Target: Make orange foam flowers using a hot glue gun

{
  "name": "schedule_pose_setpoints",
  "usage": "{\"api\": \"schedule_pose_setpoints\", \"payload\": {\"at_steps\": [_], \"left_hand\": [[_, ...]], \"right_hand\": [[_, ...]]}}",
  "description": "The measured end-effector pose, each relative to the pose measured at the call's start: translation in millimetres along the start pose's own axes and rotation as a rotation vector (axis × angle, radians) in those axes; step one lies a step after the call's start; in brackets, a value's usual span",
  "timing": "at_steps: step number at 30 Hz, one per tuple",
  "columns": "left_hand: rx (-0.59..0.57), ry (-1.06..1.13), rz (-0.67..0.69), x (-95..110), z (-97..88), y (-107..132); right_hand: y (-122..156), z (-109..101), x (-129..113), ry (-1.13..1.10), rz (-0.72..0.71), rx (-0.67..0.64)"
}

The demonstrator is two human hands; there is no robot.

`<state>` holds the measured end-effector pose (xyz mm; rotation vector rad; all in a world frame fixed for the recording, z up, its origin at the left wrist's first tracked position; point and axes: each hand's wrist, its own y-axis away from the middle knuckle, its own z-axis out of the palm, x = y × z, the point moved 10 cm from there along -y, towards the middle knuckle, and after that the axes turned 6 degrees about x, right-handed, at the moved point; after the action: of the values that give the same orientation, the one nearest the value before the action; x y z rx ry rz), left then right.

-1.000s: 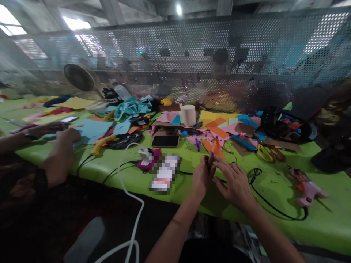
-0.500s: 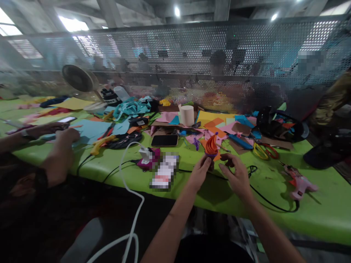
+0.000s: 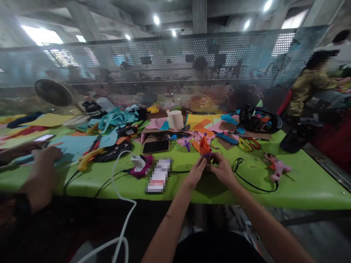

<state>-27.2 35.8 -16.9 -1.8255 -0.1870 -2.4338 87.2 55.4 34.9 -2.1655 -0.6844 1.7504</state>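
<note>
An orange paper flower (image 3: 204, 145) with a purple base stands upright between my two hands over the green table (image 3: 301, 186). My left hand (image 3: 195, 171) pinches its base from the left. My right hand (image 3: 223, 168) closes on the same base from the right, fingers curled. Both hands hover just above the table near its front edge. A black cable (image 3: 251, 182) runs under my right hand to a pink glue gun (image 3: 276, 167) lying at the right.
Coloured paper scraps, a black phone (image 3: 155, 146), a white tape roll (image 3: 175, 119), scissors (image 3: 246, 144) and a black basket (image 3: 259, 120) crowd the table's back. Another person's hands (image 3: 41, 160) work at the left. A perforated metal screen (image 3: 170, 69) closes the far side. A white cable (image 3: 120, 204) hangs off the front.
My right hand has closed in on the flower's base, joining the left; before it was open beside it. The flower was raised upright. The view has shifted left and up.
</note>
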Motion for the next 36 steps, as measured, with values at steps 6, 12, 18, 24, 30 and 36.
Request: {"api": "schedule_pose_setpoints", "payload": {"at_steps": [6,12,18,24,30,36], "left_hand": [[-0.010,-0.077,0.084,10.4,0.7,1.0],[0.123,-0.209,0.234,21.8,-14.6,-8.9],[0.217,-0.311,0.344,32.4,-22.8,-10.6],[0.214,-0.332,0.389,36.3,-21.1,-9.6],[0.174,-0.260,0.319,31.0,-23.9,-7.0],[0.143,-0.176,0.217,19.2,-27.9,-3.7]], "right_hand": [[-3.8,2.9,18.0,-0.076,0.043,0.029],[-5.2,9.3,22.4,-0.078,0.063,0.015],[-4.1,4.8,7.0,0.010,0.020,0.041],[-3.8,-3.2,-0.4,0.101,-0.009,0.114],[-19.7,-36.5,-7.7,0.148,0.039,0.196],[-92.1,-154.1,-6.2,0.330,0.109,0.333]]}}
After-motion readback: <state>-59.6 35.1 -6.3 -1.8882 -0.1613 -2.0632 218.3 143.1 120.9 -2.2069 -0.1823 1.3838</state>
